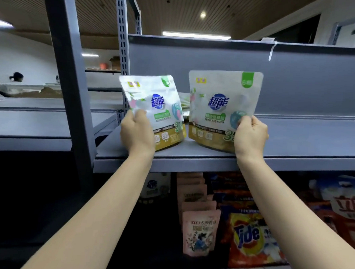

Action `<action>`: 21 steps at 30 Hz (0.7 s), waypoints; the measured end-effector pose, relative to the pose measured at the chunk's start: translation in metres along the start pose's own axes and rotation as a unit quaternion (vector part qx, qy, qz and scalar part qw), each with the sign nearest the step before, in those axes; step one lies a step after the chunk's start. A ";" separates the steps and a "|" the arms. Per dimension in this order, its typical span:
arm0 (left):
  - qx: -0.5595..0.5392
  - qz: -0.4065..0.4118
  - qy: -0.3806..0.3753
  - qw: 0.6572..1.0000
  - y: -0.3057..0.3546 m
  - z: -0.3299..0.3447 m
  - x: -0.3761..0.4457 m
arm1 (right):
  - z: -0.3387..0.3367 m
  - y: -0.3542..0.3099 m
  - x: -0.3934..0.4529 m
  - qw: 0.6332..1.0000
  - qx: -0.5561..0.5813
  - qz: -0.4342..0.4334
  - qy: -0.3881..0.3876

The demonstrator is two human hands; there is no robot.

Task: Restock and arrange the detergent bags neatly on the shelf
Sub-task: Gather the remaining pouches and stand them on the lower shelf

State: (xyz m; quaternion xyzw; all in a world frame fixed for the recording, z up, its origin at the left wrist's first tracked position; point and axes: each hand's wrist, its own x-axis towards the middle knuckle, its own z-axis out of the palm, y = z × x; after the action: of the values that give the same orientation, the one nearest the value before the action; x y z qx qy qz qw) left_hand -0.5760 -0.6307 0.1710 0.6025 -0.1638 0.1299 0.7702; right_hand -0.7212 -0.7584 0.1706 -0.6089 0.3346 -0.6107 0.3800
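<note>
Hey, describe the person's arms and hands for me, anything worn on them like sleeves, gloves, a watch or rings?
Both forearms are bare as far as the picture shows; no sleeve edge comes into view. The left hand and right hand wear no gloves. No watch, bracelet or band shows at either wrist, and no ring is visible on the fingers that can be seen. No markings show.

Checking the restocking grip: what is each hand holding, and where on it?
The left hand grips the tilted left detergent bag at its lower left edge. The right hand grips the upright right detergent bag at its lower right edge.
</note>
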 end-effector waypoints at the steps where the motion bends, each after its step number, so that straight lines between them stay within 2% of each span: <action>1: -0.017 0.002 0.032 0.999 0.002 -0.005 -0.008 | -0.006 -0.001 -0.006 1.000 0.014 0.004 0.018; 5: -0.089 0.050 0.082 0.991 0.011 -0.023 -0.027 | -0.019 -0.008 -0.020 0.993 0.094 0.005 0.066; 11: -0.083 0.116 0.121 0.982 0.003 -0.056 -0.060 | -0.039 0.013 -0.049 0.990 0.118 -0.002 0.074; 17: 0.055 0.123 0.105 0.985 -0.048 -0.090 -0.098 | -0.051 0.050 -0.085 0.998 0.049 -0.016 0.026; 21: 0.139 0.117 0.091 0.979 -0.087 -0.107 -0.125 | -0.053 0.076 -0.111 0.999 0.014 0.004 -0.029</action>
State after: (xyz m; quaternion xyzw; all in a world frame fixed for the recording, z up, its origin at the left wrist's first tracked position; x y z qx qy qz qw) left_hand -0.6456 -0.5482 0.0192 0.6663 -0.1430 0.2948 0.6698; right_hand -0.7731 -0.7018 0.0482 -0.6193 0.3179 -0.5959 0.4004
